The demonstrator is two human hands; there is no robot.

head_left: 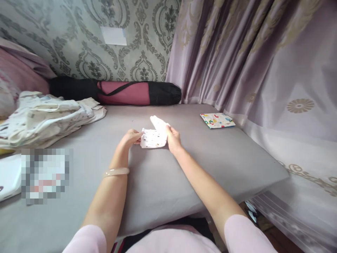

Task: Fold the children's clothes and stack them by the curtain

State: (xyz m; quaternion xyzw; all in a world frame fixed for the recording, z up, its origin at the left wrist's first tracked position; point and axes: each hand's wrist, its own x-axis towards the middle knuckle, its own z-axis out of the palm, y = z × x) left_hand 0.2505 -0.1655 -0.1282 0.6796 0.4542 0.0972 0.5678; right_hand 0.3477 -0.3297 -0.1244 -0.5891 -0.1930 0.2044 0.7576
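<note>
A small white cloth (153, 139) with tiny dark prints lies partly folded on the grey bed sheet, one flap standing up at its far right side. My left hand (132, 136) pinches its left edge, fingertips closed on the fabric. Around the right edge, near the raised flap, my right hand (173, 137) is closed with the thumb on top. A pale bangle (116, 172) circles my left forearm. What the cloth is exactly, I cannot tell.
A folded colourful-print cloth (217, 120) lies at the right by the curtain (252, 52). Crumpled printed fabric (50, 114) is heaped at the left, a blurred-out item (47, 175) below it. A long maroon and black bag (123, 92) lies along the wall. The bed's edge (263, 188) runs at the right.
</note>
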